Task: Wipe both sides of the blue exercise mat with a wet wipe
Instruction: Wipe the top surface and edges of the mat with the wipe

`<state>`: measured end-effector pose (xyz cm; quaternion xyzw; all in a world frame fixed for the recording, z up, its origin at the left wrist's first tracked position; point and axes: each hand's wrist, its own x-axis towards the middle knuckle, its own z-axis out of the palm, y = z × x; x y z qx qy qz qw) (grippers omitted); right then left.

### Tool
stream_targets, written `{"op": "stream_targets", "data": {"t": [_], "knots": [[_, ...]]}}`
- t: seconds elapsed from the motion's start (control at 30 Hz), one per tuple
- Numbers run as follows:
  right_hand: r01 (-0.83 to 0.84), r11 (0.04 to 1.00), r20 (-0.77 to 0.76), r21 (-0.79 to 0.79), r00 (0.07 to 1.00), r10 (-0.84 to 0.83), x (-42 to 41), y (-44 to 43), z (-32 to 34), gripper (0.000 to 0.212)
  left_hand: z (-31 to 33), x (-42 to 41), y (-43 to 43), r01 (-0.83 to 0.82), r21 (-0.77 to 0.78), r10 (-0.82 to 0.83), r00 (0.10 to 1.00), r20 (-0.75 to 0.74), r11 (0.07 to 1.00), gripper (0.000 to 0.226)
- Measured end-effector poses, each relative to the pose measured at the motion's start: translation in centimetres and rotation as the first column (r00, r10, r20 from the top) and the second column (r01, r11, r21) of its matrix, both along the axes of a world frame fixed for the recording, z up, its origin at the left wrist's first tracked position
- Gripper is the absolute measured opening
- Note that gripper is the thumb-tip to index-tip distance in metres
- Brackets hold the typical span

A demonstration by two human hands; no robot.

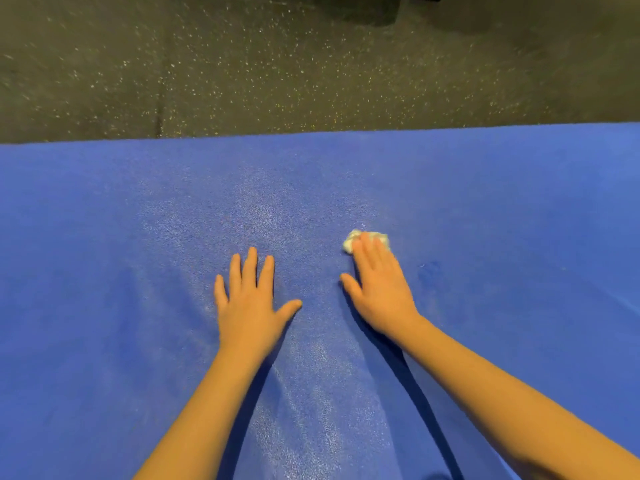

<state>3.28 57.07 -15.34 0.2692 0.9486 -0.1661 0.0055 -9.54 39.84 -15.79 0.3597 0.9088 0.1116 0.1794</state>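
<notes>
a: what could go wrong from here?

b: the wipe [350,243] is a small crumpled ball, pinned under the right hand [381,292] rather than gripped. on a hard push it could, i think, roll out from under the fingertips, and bare skin would rub the mat [104,237] instead.

a: and the mat itself?

b: it lies flat on the speckled floor [277,64] and fills the near half of the view. it looks soft, with creases around the left hand [251,306]. if that hand lifts, the wipe's drag may bunch it up. a balled wipe also covers only a narrow strip, so spots could be missed. there's a small dark mark [429,270] just right of the right hand.

a: the fingers?

b: the right fingers [372,258] are straight and close together, laid flat over the wipe and pressing it onto the mat, with the thumb out to the left. the left fingers [250,268] are straight and slightly spread, palm down on the mat, holding nothing.

a: where's the wipe exactly?

b: mid-mat, right of centre, poking out on the far side of the right fingertips.
</notes>
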Motion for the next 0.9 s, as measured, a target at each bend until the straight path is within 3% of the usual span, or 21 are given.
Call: {"op": "stream_targets", "data": {"t": [0.07,0.1,0.13,0.23,0.3,0.4,0.47,0.53,0.6,0.67,0.73,0.83,0.9], "knots": [[-0.227,0.974,0.071,-0.012,0.971,0.227,1.5,-1.2,0.0,0.058,-0.1,0.1,-0.3,-0.017,0.033,0.017,1.0,0.013,0.999,0.085],[-0.266,0.964,0.119,0.022,0.958,0.261,2.2,-1.0,0.1,0.063,-0.1,0.1,-0.2,-0.02,0.027,0.02,1.0,0.014,0.999,0.085],[-0.232,0.971,0.145,0.055,0.964,0.222,2.7,-0.3,0.3,0.063,-0.1,0.1,-0.1,-0.016,0.011,0.016,1.0,0.011,1.0,0.085],[0.09,0.99,0.159,0.11,0.981,-0.107,3.5,1.1,0.3,0.048,0.2,0.3,-0.1,-0.007,-0.019,0.007,1.0,-0.002,1.0,0.083],[0.12,0.987,0.148,0.107,0.98,-0.135,3.6,0.0,0.4,0.053,0.4,0.4,-0.2,-0.008,-0.038,0.008,1.0,-0.007,0.999,0.083],[-0.258,0.965,0.215,-0.042,0.941,0.261,4.9,-3.0,1.3,0.074,1.0,0.8,0.1,-0.02,-0.091,0.02,1.0,-0.01,0.996,0.08],[-0.392,0.919,0.259,-0.038,0.884,0.388,6.1,-2.7,2.3,0.075,1.8,1.7,0.2,-0.02,-0.12,0.023,0.999,0.024,0.993,0.079],[-0.264,0.964,0.276,0.028,0.929,0.247,6.8,-0.9,2.0,0.063,2.3,3.0,-0.5,0.021,-0.167,-0.007,0.996,0.087,0.986,0.085],[-0.001,0.996,0.263,0.084,0.965,-0.021,7.4,0.0,1.3,0.05,2.4,4.1,-1.7,0.057,-0.186,-0.033,0.991,0.126,0.981,0.089],[0.117,0.99,0.222,0.078,0.966,-0.132,7.5,-1.1,0.8,0.054,2.2,4.7,-2.5,0.051,-0.162,-0.031,0.992,0.121,0.985,0.088],[-0.015,1.0,0.151,-0.025,0.988,0.019,7.8,-3.4,1.1,0.054,2.1,4.9,-2.5,0.024,-0.143,-0.008,0.994,0.112,0.989,0.087],[-0.3,0.95,0.165,-0.089,0.936,0.311,9.9,-4.8,2.2,0.062,2.1,5.2,-2.1,0.007,-0.13,0.009,0.993,0.117,0.991,0.087],[-0.225,0.974,0.2,-0.03,0.953,0.226,10.9,-3.6,2.3,0.065,2.1,5.3,-2.2,0.006,-0.122,0.007,0.994,0.111,0.993,0.087]]}}
